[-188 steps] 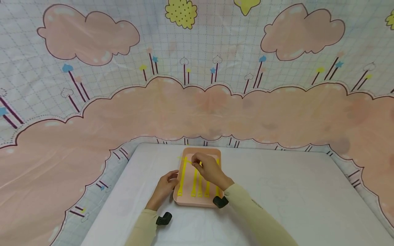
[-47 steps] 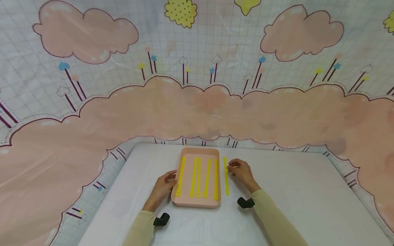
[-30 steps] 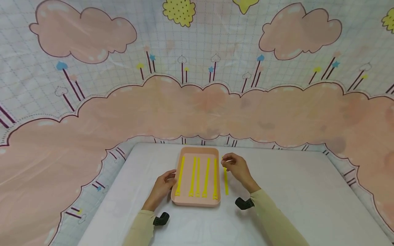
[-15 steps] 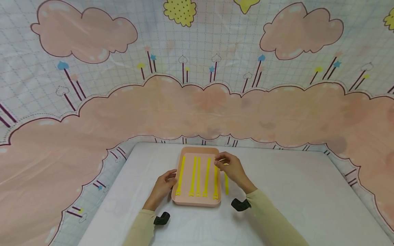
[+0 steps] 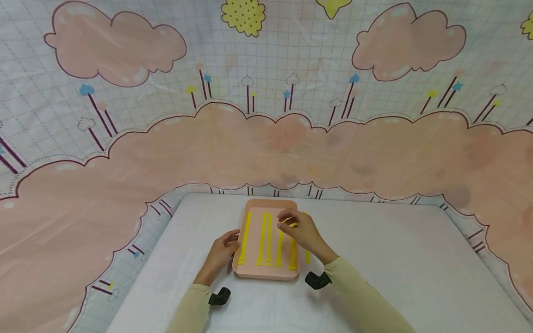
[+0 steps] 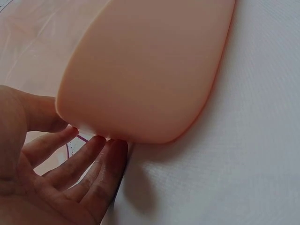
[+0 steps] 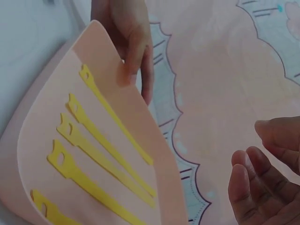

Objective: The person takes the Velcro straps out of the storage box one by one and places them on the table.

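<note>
Five yellow straps (image 5: pixel 262 238) are held in the pink tray (image 5: pixel 266 274), gripped by the left hand (image 5: pixel 222 252); the right hand (image 5: pixel 306 232), fingers apart and empty, has been brought over them, leaving a sixth strap (image 5: pixel 307 257) ungrasped alongside.

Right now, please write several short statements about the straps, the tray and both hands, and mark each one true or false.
1. Five yellow straps lie in the pink tray. True.
2. The right hand pinches a strap. False: it is open and holds nothing.
3. The left hand holds the tray's left side. True.
4. A sixth strap lies left of the tray. False: it is on the white table, right of the tray.
</note>
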The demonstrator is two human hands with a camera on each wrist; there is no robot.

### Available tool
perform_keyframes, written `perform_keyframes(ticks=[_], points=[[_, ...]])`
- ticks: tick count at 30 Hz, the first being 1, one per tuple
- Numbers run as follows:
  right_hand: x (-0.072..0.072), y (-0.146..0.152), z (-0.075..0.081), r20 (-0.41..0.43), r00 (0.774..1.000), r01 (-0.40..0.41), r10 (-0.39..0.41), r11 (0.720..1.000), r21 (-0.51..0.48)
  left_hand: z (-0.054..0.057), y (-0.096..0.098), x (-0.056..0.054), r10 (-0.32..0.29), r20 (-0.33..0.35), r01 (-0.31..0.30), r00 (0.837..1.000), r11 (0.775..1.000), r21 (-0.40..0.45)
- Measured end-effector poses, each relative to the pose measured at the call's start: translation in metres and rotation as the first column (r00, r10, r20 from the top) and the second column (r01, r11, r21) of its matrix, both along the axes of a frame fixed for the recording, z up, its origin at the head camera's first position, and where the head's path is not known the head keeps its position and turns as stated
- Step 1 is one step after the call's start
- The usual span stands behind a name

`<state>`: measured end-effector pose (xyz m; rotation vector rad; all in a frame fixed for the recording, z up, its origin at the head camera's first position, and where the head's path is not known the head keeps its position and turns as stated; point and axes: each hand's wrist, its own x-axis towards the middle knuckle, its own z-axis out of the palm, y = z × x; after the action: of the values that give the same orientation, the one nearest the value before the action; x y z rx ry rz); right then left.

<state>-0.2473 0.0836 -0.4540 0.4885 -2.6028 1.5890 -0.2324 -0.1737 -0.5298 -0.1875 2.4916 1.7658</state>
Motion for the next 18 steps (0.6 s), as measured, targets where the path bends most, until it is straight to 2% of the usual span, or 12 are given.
perform_keyframes(ticks=[6,13,18], points=[[0.002,-0.008,0.001,-0.036,0.998,-0.047,0.047,0.999,0.010,0.001,0.001,0.001,0.006,0.014,-0.006,1.000,1.000,0.009],[0.002,-0.015,0.002,-0.040,0.994,-0.096,0.099,0.993,0.075,0.003,0.001,0.003,-0.002,0.006,0.002,1.000,1.000,0.011],[0.003,-0.019,0.001,-0.082,0.986,-0.137,0.146,0.985,0.109,0.003,0.002,0.003,0.004,0.017,-0.004,1.000,1.000,0.009]])
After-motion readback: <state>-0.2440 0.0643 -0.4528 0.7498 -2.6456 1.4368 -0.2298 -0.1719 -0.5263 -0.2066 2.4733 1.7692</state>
